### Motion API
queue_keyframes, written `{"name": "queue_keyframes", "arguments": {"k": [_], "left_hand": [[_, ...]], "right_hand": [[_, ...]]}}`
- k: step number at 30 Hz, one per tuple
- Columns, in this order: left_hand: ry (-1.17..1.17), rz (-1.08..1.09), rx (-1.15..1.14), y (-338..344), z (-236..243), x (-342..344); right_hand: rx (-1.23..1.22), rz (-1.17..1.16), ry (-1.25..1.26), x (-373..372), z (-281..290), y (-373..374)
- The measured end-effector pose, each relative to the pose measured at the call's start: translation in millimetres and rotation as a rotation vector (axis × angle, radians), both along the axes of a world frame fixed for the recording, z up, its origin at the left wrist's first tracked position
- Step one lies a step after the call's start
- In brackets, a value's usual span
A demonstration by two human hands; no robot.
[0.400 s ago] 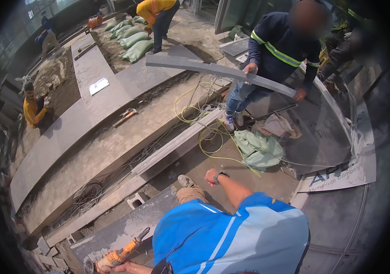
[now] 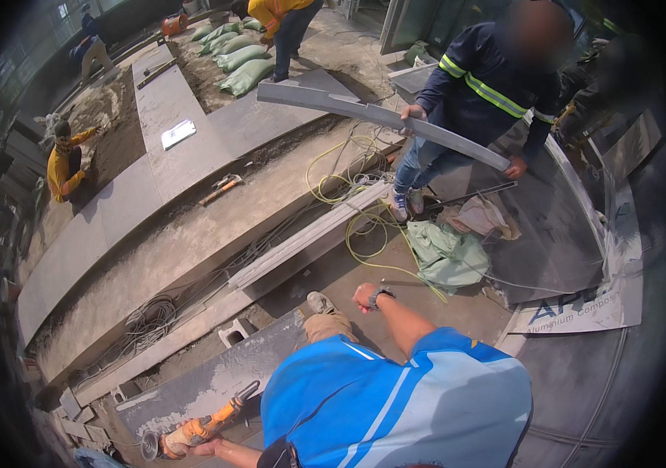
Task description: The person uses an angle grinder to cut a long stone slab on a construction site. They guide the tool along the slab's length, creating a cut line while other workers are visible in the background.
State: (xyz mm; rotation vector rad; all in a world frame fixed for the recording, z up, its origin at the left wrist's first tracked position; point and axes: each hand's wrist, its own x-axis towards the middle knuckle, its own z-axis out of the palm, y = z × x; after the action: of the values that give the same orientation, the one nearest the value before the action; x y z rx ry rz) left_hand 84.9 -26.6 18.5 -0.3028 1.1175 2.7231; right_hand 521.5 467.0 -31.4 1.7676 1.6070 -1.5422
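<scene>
My left hand (image 2: 207, 447) is closed round the body of an orange angle grinder (image 2: 216, 420) at the lower left. The grinder's round disc (image 2: 150, 445) points left, beside the near end of a dark grey stone slab (image 2: 193, 394) smeared with pale dust. On the other side of my body, my right hand (image 2: 364, 296) hangs over the ground in a loose fist, a watch on its wrist; nothing shows in it. Across from me a person in a dark top with reflective stripes (image 2: 489, 78) holds a long curved grey stone strip (image 2: 380, 115) with both hands.
A yellow-green hose (image 2: 356, 253) and a pale green sack (image 2: 446, 253) lie ahead of my right hand. A hammer (image 2: 221, 189) rests on the curved concrete step (image 2: 216, 226). Under the slab is a hollow block (image 2: 235, 331). Workers in yellow (image 2: 68, 168) bend farther off, near filled sacks (image 2: 243, 76).
The view has shifted slightly, so the background sits a little to the right. The person opposite tilts the stone strip a little. Both my hands keep nearly the same pose.
</scene>
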Motion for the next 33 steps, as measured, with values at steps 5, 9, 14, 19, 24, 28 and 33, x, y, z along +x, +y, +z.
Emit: {"name": "queue_keyframes", "arguments": {"k": [5, 9, 14, 19, 24, 28, 33], "left_hand": [[0.057, -0.142, 0.061, 9.2, 0.8, 4.7], [0.095, -0.177, 0.156, 6.3, 6.4, 8.8], [0.096, -0.176, 0.218, 18.3, 16.1, 21.8], [0.052, -0.098, 0.175, 7.9, 12.1, 27.1], [0.099, -0.107, 0.245, 17.8, 25.0, 38.7], [0.052, -0.055, 0.259, 28.8, 40.9, 49.8], [0.055, 0.053, 0.223, 24.5, 36.7, 56.2]], "right_hand": [[-0.017, 0.028, -0.039, 6.9, 2.6, -6.7], [-0.019, -0.007, 0.011, 4.2, -5.5, -2.5], [-0.027, -0.148, 0.029, 10.7, 6.6, -3.7], [-0.036, -0.125, 0.050, 21.2, -18.3, 1.3], [-0.081, -0.144, 0.061, 28.0, -37.9, 8.3], [-0.107, -0.097, 0.008, 29.9, -42.9, 12.9], [-0.092, -0.100, 0.081, 16.4, -46.7, 22.7]]}}
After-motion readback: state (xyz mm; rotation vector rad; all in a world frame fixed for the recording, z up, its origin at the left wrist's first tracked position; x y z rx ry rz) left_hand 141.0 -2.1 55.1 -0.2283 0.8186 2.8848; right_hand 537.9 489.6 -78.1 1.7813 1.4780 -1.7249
